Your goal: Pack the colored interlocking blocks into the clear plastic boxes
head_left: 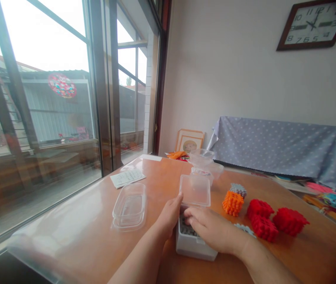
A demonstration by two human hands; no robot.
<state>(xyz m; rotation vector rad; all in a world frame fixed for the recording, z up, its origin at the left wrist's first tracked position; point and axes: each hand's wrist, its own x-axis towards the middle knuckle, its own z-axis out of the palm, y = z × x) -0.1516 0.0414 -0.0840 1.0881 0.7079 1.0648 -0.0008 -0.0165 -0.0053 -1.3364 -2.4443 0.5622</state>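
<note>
A white translucent box (196,249) with its lid (195,190) raised behind it stands near the table's front. Small grey pieces (188,228) fill part of it. At the box's back left corner is my left hand (170,211), fingers bent together and partly hidden, touching the box or lid edge; what it grips cannot be made out. My right hand (209,227) reaches over the box from the right, fingertips down among the grey pieces, thumb and fingers slightly bent. Whether a piece is between them is hidden.
An empty clear container (130,207) and papers (128,177) lie left on the table (82,232). Orange (233,203), grey (238,190) and red toothed blocks (290,221) stand right, with a grey toothed piece (245,229) near my right wrist. Stacked clear containers (203,159) are behind.
</note>
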